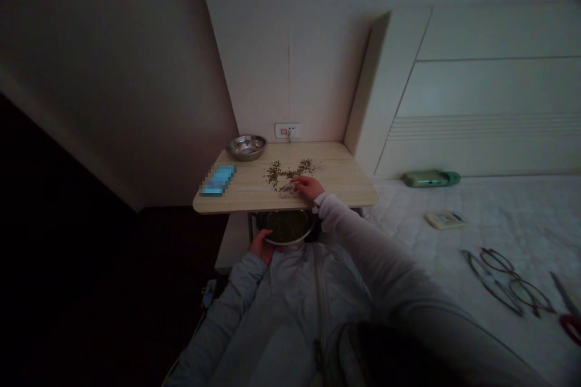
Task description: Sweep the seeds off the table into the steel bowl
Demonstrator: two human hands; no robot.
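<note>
Small dark greenish grains (290, 173) lie scattered over the pale wooden tabletop (245, 195). Over the near side of them is my right hand (309, 186), its fingers drawn together. At its fingertips shows something small and whitish (287, 188), too blurred to name. Below the table's front edge, my left hand (262, 245) grips the rim of a round metal bowl (303, 237), thumb over the edge. Dark contents fill the bowl's inside; their kind is hard to make out in the dim light. The table edge hides the bowl's far side.
A shiny steel bowl (247, 147) stands at the table's back left, with a phone (218, 180) in front of it. On the white bed to the right lie a green case (431, 179), a remote control (445, 219), eyeglasses (517, 281) and red-handled scissors (571, 325). A wall socket (287, 130) is behind the table.
</note>
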